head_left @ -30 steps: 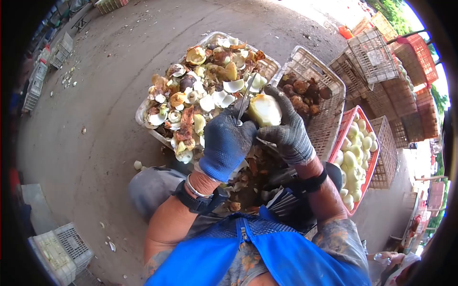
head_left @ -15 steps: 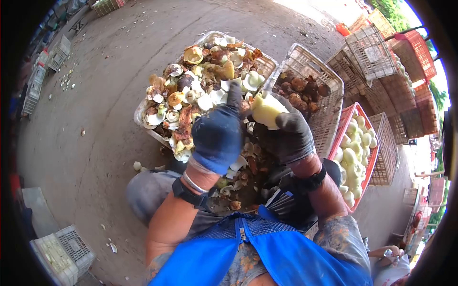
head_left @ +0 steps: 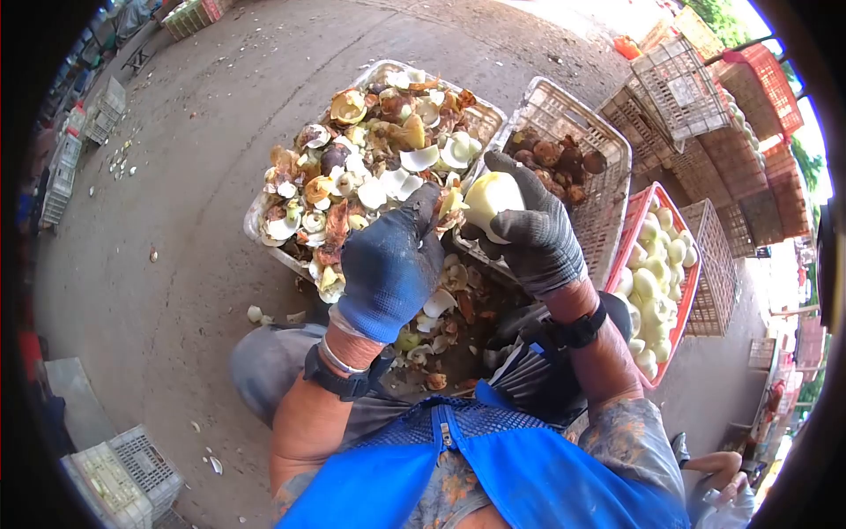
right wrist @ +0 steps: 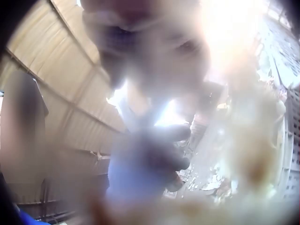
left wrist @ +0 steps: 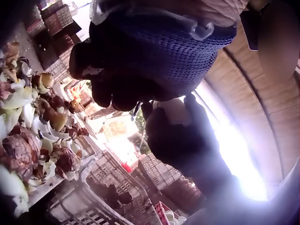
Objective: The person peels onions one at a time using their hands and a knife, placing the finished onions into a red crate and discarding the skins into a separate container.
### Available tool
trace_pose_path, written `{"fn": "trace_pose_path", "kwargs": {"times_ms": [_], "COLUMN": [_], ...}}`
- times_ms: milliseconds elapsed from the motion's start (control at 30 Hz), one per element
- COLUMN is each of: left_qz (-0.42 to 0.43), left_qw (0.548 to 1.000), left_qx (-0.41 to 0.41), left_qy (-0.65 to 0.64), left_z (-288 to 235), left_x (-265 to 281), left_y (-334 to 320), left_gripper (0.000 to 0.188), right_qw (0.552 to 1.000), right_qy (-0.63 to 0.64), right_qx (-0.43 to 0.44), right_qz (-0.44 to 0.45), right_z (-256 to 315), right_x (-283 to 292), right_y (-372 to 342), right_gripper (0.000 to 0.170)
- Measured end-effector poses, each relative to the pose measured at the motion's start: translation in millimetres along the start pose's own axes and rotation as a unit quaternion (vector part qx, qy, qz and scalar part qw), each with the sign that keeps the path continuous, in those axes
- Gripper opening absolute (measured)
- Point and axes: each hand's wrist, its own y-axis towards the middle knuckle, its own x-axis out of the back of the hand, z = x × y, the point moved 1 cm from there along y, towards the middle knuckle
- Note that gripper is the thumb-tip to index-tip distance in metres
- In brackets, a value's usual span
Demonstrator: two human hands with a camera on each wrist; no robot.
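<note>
A pale, peeled rounded vegetable [head_left: 493, 204] is held in my gloved right hand [head_left: 539, 234], its fingers and thumb curled round the sides. To its left, my left hand [head_left: 392, 269] in a blue and dark glove has its fingers curled; the knife is largely hidden by them in the head view. A thin glint of the knife [left wrist: 136, 109] shows beside the left fingers in the left wrist view. Between the hands, a yellowish peel piece [head_left: 453, 201] lies close to the left fingertips. Glare blurs the right wrist view, where the left glove [right wrist: 140, 164] appears below.
A crate heaped with peels and scraps [head_left: 260, 240] stands ahead; beside it, a crate [head_left: 608, 141] holds brown unpeeled pieces. A red crate [head_left: 671, 346] at the right holds pale peeled ones. Stacked crates [head_left: 692, 101] stand beyond. Scraps [head_left: 436, 381] lie between the knees.
My left hand has drawn back left from the vegetable, and its extended finger has curled in. The knife blade, plain earlier, is now mostly hidden. My right hand has turned the vegetable, showing a smooth pale side.
</note>
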Motion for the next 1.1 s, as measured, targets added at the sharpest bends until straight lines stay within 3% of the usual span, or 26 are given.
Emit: {"fn": "trace_pose_path", "kwargs": {"times_ms": [67, 233, 300, 367, 433, 500, 533, 567, 600, 633, 667, 733, 767, 833, 867, 933, 1000, 1033, 1067, 1100], "left_qz": [0.054, 0.048, 0.123, 0.142, 0.112, 0.066, 0.021, 0.029, 0.009, -0.015, -0.005, 0.013, 0.033, 0.023, 0.042, 0.042, 0.011, 0.077, -0.008, -0.012], "left_qw": [0.997, 0.994, 0.971, 0.963, 0.951, 0.973, 0.987, 0.987, 0.996, 0.999, 0.999, 0.999, 0.999, 0.999, 0.998, 0.997, 0.991, 0.97, 0.968, 0.985], "left_qx": [-0.021, -0.027, 0.026, 0.152, 0.216, 0.167, 0.125, 0.124, 0.079, 0.036, 0.033, 0.021, 0.011, -0.02, -0.011, -0.011, -0.019, -0.017, -0.042, 0.147], "left_qy": [0.042, 0.09, 0.202, 0.17, 0.192, 0.148, 0.1, 0.099, 0.05, 0.001, 0.013, 0.025, 0.036, 0.043, 0.053, 0.071, 0.135, 0.229, 0.249, 0.094], "left_z": [0.1, 5.1, 15.6, 46.7, 58.3, 50.5, 45.7, 38.2, 27.3, 15.8, 6.0, -4.9, -8.4, -9.6, -7.2, 19.7, 48.7, 67.7, 67.7, 74.4], "left_x": [0.3, -10.2, -12.1, -10.9, -5.5, -5.7, -6.5, -7.0, -7.0, -6.2, -4.9, -3.3, -4.0, -8.7, -11.8, -28.9, -35.0, -41.7, -42.3, -45.9], "left_y": [-2.3, -4.4, -5.7, -7.6, -12.7, -11.4, -13.0, -12.4, -10.7, -8.6, -8.3, -7.8, -7.9, -6.1, -7.0, -12.4, -24.9, -31.5, -26.1, -34.4], "left_gripper": [0.051, 0.057, 0.059, 0.047, 0.04, 0.038, 0.035, 0.035, 0.032, 0.028, 0.04, 0.037, 0.035, 0.046, 0.051, 0.056, 0.036, 0.01, 0.019, 0.011], "right_qw": [0.948, 0.945, 0.937, 0.932, 0.955, 0.949, 0.964, 0.975, 0.949, 0.949, 0.936, 0.906, 0.907, 0.969, 0.969, 0.999, 0.996, 0.987, 0.991, 0.996], "right_qy": [-0.31, -0.313, -0.335, -0.34, -0.245, -0.259, -0.221, -0.183, -0.284, -0.284, -0.321, -0.374, -0.374, -0.224, -0.225, -0.002, -0.062, -0.122, -0.094, -0.062], "right_qx": [-0.018, 0.079, 0.072, 0.108, 0.131, 0.147, 0.103, 0.057, 0.065, 0.062, 0.108, 0.188, 0.187, 0.069, 0.066, 0.006, 0.03, 0.067, 0.056, 0.041], "right_qz": [-0.069, -0.057, -0.076, -0.071, -0.104, -0.103, -0.107, -0.11, -0.118, -0.119, -0.1, -0.058, -0.057, -0.075, -0.074, -0.037, -0.057, -0.084, -0.071, -0.058], "right_z": [13.1, -10.5, -9.6, -10.8, -2.1, 5.7, 9.3, 12.5, 17.1, 13.4, 8.8, 0.1, -0.5, -2.1, -4.3, -6.0, -4.6, 4.5, 5.2, -0.1], "right_x": [-8.9, -9.9, -13.2, -7.7, -4.5, -0.6, -3.4, -7.2, -11.8, -9.5, -5.5, -0.7, -1.0, -6.5, -7.6, -10.9, -18.1, -18.7, -10.5, 1.2], "right_y": [-3.2, 3.6, 1.3, -2.0, -7.4, -9.4, -9.8, -10.2, -9.8, -9.3, -6.8, 2.4, 1.6, -4.4, -6.8, -9.1, -13.1, -9.4, -6.1, -2.0], "right_gripper": [0.089, 0.102, 0.101, 0.101, 0.095, 0.093, 0.096, 0.1, 0.1, 0.1, 0.1, 0.1, 0.1, 0.097, 0.097, 0.092, 0.09, 0.088, 0.091, 0.094]}}
